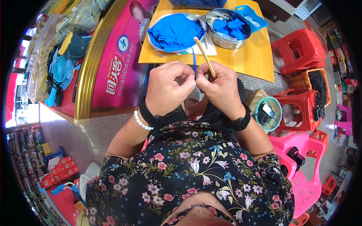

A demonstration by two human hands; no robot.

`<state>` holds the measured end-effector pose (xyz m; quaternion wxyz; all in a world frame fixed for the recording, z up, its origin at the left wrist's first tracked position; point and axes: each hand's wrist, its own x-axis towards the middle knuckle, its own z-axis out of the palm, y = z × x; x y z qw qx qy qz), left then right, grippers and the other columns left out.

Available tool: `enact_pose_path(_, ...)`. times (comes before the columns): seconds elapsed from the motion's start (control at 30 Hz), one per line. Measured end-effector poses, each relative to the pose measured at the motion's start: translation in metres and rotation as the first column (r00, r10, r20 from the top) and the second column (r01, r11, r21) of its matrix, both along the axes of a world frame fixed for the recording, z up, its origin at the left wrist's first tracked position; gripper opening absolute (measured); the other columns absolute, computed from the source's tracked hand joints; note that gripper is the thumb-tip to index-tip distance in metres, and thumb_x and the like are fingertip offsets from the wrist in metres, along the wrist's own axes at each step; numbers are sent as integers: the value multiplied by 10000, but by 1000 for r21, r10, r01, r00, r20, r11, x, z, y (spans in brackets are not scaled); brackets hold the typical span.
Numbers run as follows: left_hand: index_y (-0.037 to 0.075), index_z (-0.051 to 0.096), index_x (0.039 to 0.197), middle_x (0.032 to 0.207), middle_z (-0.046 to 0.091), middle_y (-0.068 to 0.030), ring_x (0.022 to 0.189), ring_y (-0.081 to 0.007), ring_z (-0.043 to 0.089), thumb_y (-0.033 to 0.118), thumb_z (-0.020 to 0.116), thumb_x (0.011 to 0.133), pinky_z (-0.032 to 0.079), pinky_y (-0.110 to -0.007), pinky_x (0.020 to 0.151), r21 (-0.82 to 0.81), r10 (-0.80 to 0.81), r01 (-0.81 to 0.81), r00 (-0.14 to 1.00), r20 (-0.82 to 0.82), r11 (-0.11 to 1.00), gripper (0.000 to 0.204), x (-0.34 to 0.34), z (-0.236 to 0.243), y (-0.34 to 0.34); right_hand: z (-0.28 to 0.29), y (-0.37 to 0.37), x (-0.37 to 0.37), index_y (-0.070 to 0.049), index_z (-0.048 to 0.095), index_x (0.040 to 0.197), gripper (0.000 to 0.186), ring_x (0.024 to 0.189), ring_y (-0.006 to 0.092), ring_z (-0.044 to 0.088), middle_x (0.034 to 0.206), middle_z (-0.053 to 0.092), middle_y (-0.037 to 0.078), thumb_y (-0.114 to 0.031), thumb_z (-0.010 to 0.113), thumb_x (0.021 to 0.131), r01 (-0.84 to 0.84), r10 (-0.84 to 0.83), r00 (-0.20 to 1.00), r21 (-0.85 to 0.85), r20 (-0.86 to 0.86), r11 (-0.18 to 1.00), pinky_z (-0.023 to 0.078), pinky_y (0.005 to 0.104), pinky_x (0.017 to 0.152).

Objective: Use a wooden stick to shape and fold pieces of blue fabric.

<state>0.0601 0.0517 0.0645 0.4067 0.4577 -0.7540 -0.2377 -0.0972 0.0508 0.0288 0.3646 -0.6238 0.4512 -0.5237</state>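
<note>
My left hand (166,86) and my right hand (223,88) meet at the fingertips in front of the yellow table's near edge. Both pinch closed around a thin blue strip (194,59), which stands up between them. A slim pale wooden stick (204,54) is held in my right hand, slanting up and to the left. Just beyond lies a flat pile of blue fabric pieces (176,32) on a round plate (154,46). To its right stands a round tin (229,43) with crumpled blue pieces (233,27) inside. My fingers partly hide the strip's lower end.
On the yellow table (260,56) a blue plastic basket (257,18) stands at the back right. A pink counter with gold trim (83,83) runs along the left. Red stools (301,49), a turquoise bucket (277,109) and a pink chair (307,184) are on the right.
</note>
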Motion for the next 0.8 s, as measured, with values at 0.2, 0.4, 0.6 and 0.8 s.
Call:
enact_pose_path(0.2,-23,644,793,701,641,-38,637,-62,592,16,637,756,475,-209,574,206,15,26,981,-193,978,54,0,-3,0,-1,-1,-1,0,608,747,45,590,57,519,641,570,-2,-45,607,748,-135,90,966,177,241,975,435,224,531)
enact_pose_path(0.4,-25,643,842,751,643,-8,667,-45,583,4,618,806,477,-196,622,344,24,115,927,-375,932,52,6,-11,-4,1,1,-5,-11,609,780,35,604,32,504,695,576,-22,-37,587,791,-257,133,896,251,423,933,430,192,541)
enact_pose_path(0.6,-18,624,892,806,644,-24,713,-62,597,10,595,853,484,-197,662,381,32,328,720,-693,864,57,14,-18,-6,4,0,-12,-1,602,956,226,710,50,562,783,605,-1,-161,703,832,-245,34,855,346,517,906,467,197,626)
enact_pose_path(0.8,-4,606,892,794,611,0,680,-65,567,-5,584,849,470,-222,642,336,50,203,788,-614,920,48,7,-11,-1,2,2,-10,16,619,960,220,723,63,579,801,628,14,-132,700,819,-80,-14,906,202,423,976,480,216,646)
